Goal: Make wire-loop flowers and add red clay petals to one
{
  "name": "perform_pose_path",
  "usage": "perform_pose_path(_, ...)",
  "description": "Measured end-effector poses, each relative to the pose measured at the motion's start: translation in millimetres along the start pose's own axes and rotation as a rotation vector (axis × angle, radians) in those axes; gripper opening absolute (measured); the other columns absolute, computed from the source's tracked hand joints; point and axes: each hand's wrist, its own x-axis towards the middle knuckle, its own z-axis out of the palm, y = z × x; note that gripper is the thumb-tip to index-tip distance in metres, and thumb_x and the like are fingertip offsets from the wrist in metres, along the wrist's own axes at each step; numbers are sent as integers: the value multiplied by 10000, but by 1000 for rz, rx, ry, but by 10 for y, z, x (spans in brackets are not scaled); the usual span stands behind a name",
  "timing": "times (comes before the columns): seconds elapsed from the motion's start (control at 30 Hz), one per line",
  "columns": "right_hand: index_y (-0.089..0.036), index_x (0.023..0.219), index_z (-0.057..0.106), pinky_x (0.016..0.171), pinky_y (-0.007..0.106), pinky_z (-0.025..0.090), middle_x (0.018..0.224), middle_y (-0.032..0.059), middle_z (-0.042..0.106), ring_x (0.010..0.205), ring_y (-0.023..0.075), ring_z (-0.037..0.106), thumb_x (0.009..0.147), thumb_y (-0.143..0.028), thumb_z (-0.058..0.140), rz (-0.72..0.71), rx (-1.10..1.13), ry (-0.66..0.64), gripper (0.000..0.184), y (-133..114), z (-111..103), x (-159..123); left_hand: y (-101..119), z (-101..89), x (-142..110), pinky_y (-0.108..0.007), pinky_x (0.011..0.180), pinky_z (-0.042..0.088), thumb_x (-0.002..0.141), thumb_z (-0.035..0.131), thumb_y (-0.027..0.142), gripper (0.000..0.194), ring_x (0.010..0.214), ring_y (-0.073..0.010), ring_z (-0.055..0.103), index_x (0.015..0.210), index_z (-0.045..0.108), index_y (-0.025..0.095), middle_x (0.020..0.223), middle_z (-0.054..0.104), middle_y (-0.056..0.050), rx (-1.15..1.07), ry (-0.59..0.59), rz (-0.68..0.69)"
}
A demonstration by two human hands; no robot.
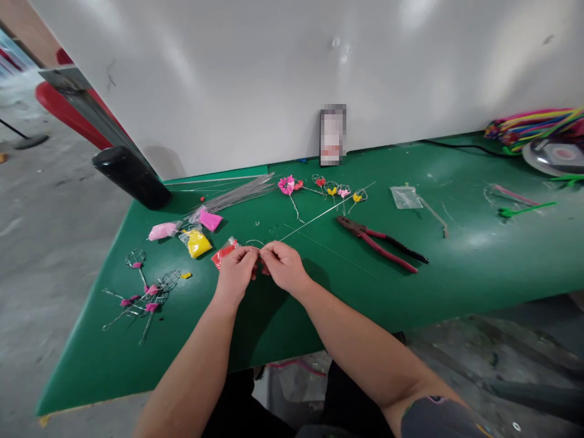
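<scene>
Left hand (236, 275) and right hand (283, 266) pinch a thin wire (319, 216) over the bench (474, 267); wire flowers (323, 190) look done upper centre, bare wire bundle (232, 196) remains.

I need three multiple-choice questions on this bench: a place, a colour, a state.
1. Where do the red-handled pliers lie? A) right of the right hand B) on the floor C) on the wall panel
2. What colour is the bag nearest the left hand? A) yellow B) red C) pink
3. What are both hands doing? A) lying flat B) holding scissors C) pinching a thin wire

1 A: they lie on the green table, right of that hand.
2 B: it shows red beside that hand.
3 C: the fingertips meet on the wire.
</scene>
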Motion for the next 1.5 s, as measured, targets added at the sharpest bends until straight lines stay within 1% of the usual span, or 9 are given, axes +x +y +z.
perform_pose_path(0.13, -195, 627, 513, 431, 180, 412, 620, -33, 539, 459, 62, 510, 759, -254, 469, 73, 34, -1, 152, -17, 26, -6, -9, 15, -8, -188, 372, 308, 621, 504, 204, 106, 385, -68, 413, 630, 602, 165, 449, 478, 55, 6, 20, 9)
perform_pose_path(0.33, -186, 627, 476, 330, 175, 362, 472, -70, 491, 336, 62, 460, 704, -262, 506, 377, 327, 24, 112, -48, 58, 27, -23, 20, -23, -193, 431, 354, 638, 526, 226, 100, 447, -74, 446, 688, 585, 163, 523, 514, 40, -9, 10, 91)
perform_pose_path(0.53, -184, 645, 463, 285, 175, 316, 430, -75, 483, 289, 64, 420, 690, -227, 493, 572, 559, -76, 69, -52, -3, 71, -64, -52, 40, -193, 464, 368, 651, 565, 253, 98, 488, -65, 462, 702, 561, 170, 597, 533, 35, -46, -163, 141)
perform_pose_path(0.67, -186, 630, 455, 301, 172, 323, 436, -73, 483, 304, 63, 430, 703, -228, 479, 513, 507, -84, 88, -77, -9, 62, -88, -100, 90, -201, 450, 377, 629, 594, 261, 120, 478, -76, 489, 699, 559, 169, 571, 542, 32, -120, -264, 110)
perform_pose_path(0.8, -190, 623, 474, 361, 171, 355, 500, -60, 513, 373, 59, 474, 733, -248, 475, 308, 230, 14, 124, -79, 12, 26, -64, -76, 91, -205, 421, 381, 606, 583, 281, 138, 438, -86, 481, 682, 558, 168, 497, 521, 38, -186, -189, 31)
perform_pose_path(0.93, -205, 621, 499, 441, 189, 391, 584, -37, 536, 484, 76, 512, 759, -260, 459, 88, -30, 37, 154, -9, 12, 1, -25, -30, 74, -181, 371, 349, 593, 562, 282, 123, 383, -69, 439, 594, 524, 166, 441, 479, 51, -120, -87, -29)
perform_pose_path(1.1, -218, 619, 500, 526, 218, 419, 670, -9, 551, 633, 116, 547, 762, -258, 454, -40, -166, 86, 155, 69, 1, 3, -6, -29, 70, -178, 329, 328, 575, 528, 241, 104, 357, -70, 422, 506, 495, 171, 418, 443, 59, -57, -80, -69)
perform_pose_path(1.27, -211, 598, 491, 497, 212, 413, 629, -26, 534, 543, 95, 532, 756, -240, 453, 3, -153, 70, 165, 34, 10, -2, -9, -36, 75, -183, 322, 331, 570, 499, 210, 102, 357, -73, 418, 476, 501, 170, 418, 442, 55, -45, -88, -80)
perform_pose_path(1.5, -193, 591, 488, 360, 172, 360, 506, -62, 496, 369, 60, 482, 730, -208, 480, 302, 72, 60, 140, -77, 21, 36, -17, -29, 57, -204, 380, 370, 595, 507, 222, 72, 365, -78, 430, 577, 554, 170, 432, 462, 55, 7, -102, -53)
